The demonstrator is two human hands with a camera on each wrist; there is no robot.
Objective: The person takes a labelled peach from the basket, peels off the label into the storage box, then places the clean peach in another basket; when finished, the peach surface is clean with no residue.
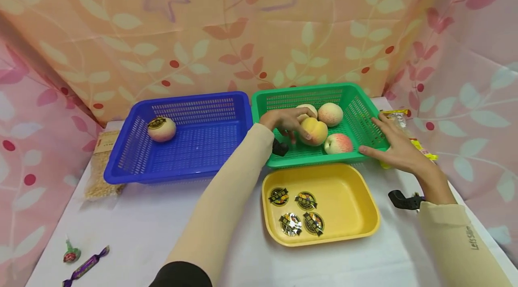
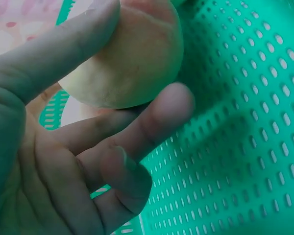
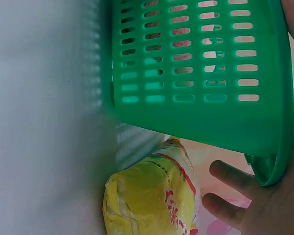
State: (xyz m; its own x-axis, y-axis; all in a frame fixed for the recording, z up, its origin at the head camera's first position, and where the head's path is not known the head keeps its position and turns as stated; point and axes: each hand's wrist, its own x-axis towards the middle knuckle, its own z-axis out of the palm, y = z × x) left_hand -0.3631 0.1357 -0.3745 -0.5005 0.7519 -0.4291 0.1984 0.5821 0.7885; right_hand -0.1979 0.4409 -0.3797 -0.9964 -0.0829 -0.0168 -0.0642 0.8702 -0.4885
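My left hand (image 1: 285, 120) reaches into the green basket (image 1: 315, 160), its thumb and fingers around a yellow-pink peach (image 1: 314, 131). In the left wrist view the thumb presses one side of that peach (image 2: 142, 63), with fingers bent beneath it. Three other peaches lie beside it, including a pinker one (image 1: 339, 144) near the front wall. My right hand (image 1: 398, 145) rests on the basket's right rim, fingers spread and fairly straight. In the right wrist view, two fingers extend past the rim, outside the green wall (image 3: 196, 117).
Left stands a blue basket (image 1: 182, 174) holding a peach (image 1: 161, 129) with a black label. A yellow tray (image 1: 344, 206) with several round stickers (image 1: 306, 200) sits in front. A yellow packet (image 3: 152, 196) lies right of the green basket. A grain bag (image 1: 101, 170) and wrapped candy (image 1: 86, 267) lie left.
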